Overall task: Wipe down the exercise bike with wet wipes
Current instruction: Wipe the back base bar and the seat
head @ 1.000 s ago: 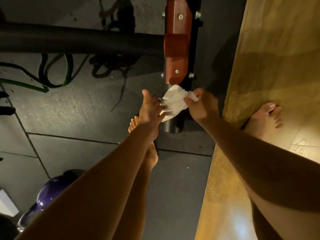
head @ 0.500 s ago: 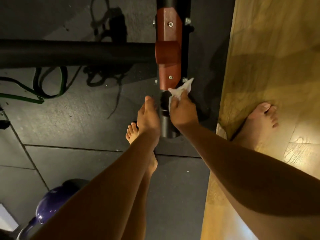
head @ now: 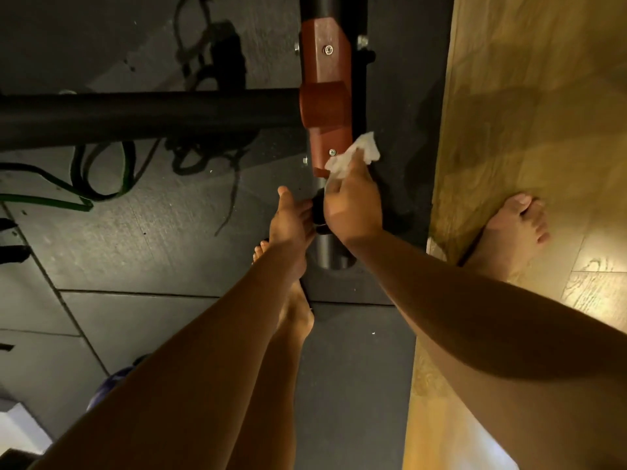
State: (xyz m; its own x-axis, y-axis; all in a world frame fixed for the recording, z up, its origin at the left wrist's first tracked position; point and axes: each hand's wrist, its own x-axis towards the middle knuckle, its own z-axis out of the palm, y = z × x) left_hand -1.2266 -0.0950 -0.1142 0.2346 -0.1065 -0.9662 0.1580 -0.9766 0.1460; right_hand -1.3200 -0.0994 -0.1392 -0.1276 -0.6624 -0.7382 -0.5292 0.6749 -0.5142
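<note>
Exercise bike bracket (head: 325,110) gets wiped: my right hand (head: 353,212) pinches the wet wipe (head: 359,152) against it. Left hand (head: 291,220): grip, I cannot tell. Next, I'd sweep upward.

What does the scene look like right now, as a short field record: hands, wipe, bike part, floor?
right hand: pinches the wet wipe, holding it at the lower right corner of the red bracket
left hand: at the post below the bracket; grip unclear
wet wipe: white, crumpled, partly sticking out past the fingers
bike frame: black crossbar meets the red bracket from the left
floor: dark mat under the bike, wood floor on the right
</note>
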